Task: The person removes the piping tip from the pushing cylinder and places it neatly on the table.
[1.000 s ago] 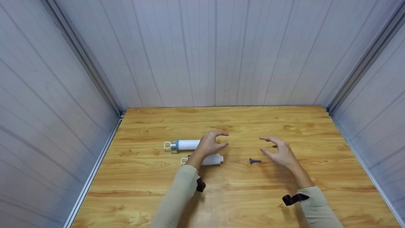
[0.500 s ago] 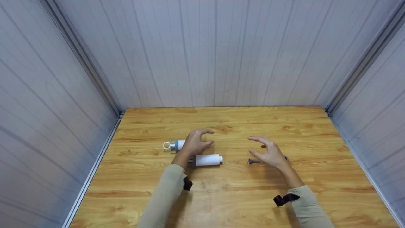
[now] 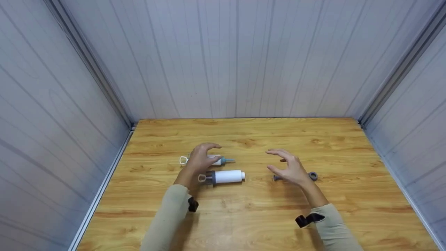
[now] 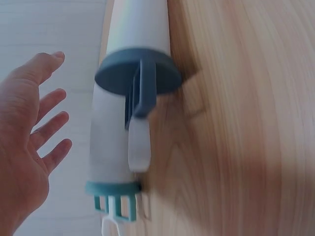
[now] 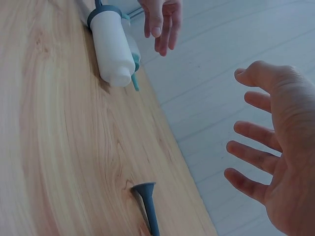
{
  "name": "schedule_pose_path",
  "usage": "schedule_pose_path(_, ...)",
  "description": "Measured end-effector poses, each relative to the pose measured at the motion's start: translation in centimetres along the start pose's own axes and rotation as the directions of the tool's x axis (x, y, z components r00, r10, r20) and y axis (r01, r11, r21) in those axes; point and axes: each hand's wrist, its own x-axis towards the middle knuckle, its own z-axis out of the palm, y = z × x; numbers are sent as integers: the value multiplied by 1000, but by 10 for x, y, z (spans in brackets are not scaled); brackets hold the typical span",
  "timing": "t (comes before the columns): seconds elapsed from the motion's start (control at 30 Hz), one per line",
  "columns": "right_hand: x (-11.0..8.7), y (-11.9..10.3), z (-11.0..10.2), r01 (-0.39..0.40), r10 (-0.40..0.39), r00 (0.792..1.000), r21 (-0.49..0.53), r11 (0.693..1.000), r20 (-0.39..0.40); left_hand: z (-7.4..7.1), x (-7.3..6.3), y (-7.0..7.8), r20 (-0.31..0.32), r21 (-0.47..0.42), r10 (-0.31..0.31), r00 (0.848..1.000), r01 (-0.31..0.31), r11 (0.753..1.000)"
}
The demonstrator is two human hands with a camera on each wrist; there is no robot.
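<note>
Two white-barrelled plunger syringes lie side by side on the table. The farther syringe has teal fittings, a thin teal nozzle and a white loop handle; my left hand hovers over it, covering part of its barrel. The nearer syringe has a dark grey collar, and its blunt white end points right. In the left wrist view, that grey collar overlaps the teal syringe. My right hand hangs above a small dark grey flared nozzle, partly hiding it. Both hands are empty, fingers spread in loose curves.
A dark grey ring lies to the right of the flared nozzle. The wood-grain table is bordered by white panel walls at the back and both sides. Each sleeve bears a black wrist camera.
Both hands have shifted left, the left hand farther. The nearer syringe, the teal nozzle and the grey ring have come out from behind the hands and wrists. The things on the table have stayed put.
</note>
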Motion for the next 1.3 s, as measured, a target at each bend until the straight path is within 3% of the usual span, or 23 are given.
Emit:
schedule_pose_path(0.3,3,-1,6,17,-8,999,202,979,-44,-17,-11,-21,-52,11,-32,998,33,999)
schedule_pose_path(0.57,4,6,11,65,-46,997,333,941,-66,-19,-22,-39,-49,130,-14,999,20,991)
schedule_pose_path(0.73,2,13,13,121,-94,992,438,891,-83,-19,-26,-48,-51,171,-3,999,12,985)
schedule_pose_path(0.93,0,14,11,79,-57,997,590,804,-55,-15,-29,-54,-43,156,4,999,3,988)
schedule_pose_path(1.3,-3,22,10,123,-129,991,645,754,-38,-13,-27,-63,-21,172,-39,999,42,984)
